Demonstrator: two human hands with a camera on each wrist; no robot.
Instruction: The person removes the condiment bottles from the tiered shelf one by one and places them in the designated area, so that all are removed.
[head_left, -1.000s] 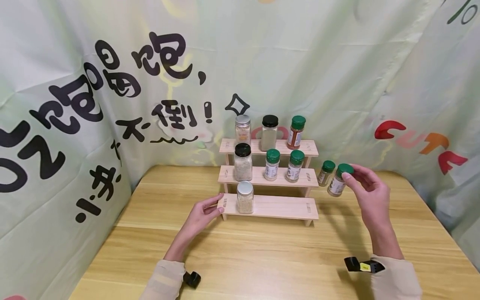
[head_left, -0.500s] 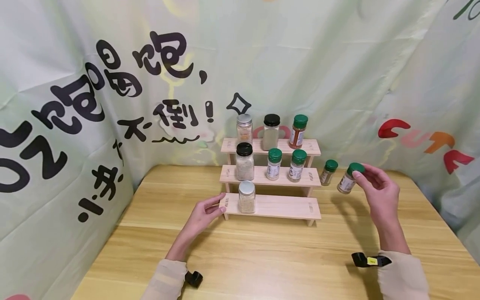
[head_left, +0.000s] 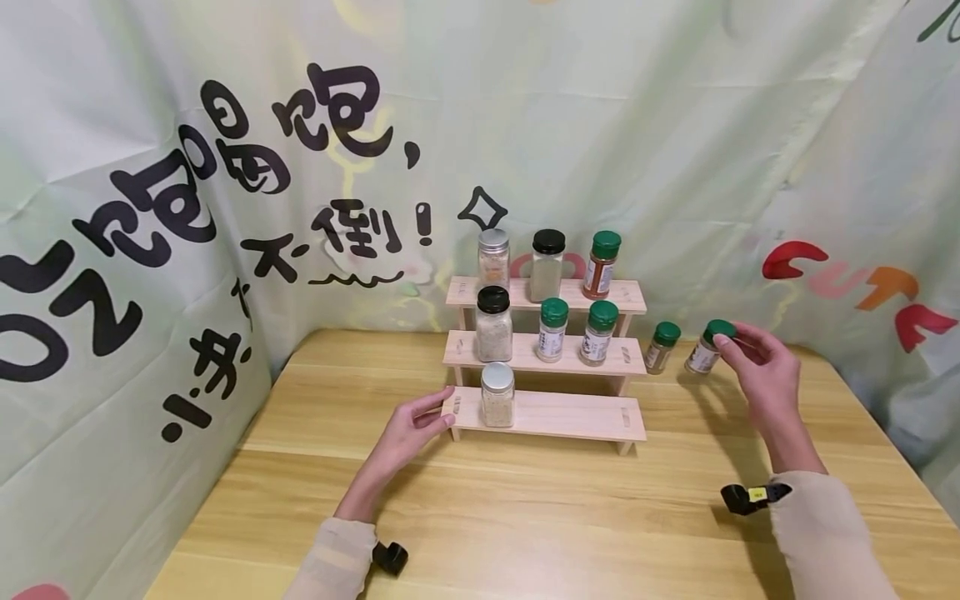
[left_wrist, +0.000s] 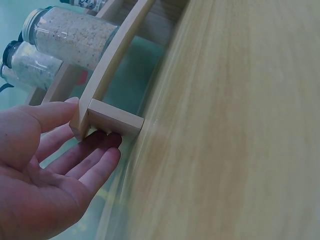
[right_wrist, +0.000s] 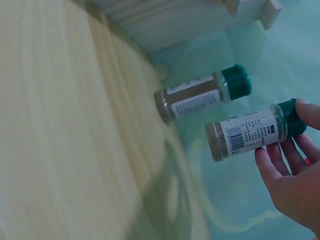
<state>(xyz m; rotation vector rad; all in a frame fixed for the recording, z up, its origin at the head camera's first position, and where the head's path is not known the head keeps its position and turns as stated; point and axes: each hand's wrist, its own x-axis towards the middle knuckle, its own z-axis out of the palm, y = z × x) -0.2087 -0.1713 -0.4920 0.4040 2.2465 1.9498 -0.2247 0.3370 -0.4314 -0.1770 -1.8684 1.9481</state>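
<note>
Pinching a labelled jar by its green cap with the right hand, right of centre in the head view, leaning it cap-rightward. Not making out contact between its base and the wooden table. Gripping the three-tier rack at the left end of its bottom shelf with the left hand, curling fingers underneath.

Finding a brown jar standing in the way between held jar and rack, near the rack's right end. Seeing on the top tier, left to right: silver-capped jar, tall black-capped jar, red-filled jar. On the middle tier: wide black-capped jar, two green-capped jars. On the bottom shelf, toward the left: squat silver-capped jar. Spotting a lettered curtain across the upper frame.

Compared with one second ago: holding the labelled jar farther right, leaving a wider gap to the brown jar; keeping the left-hand grip in the same place.
</note>
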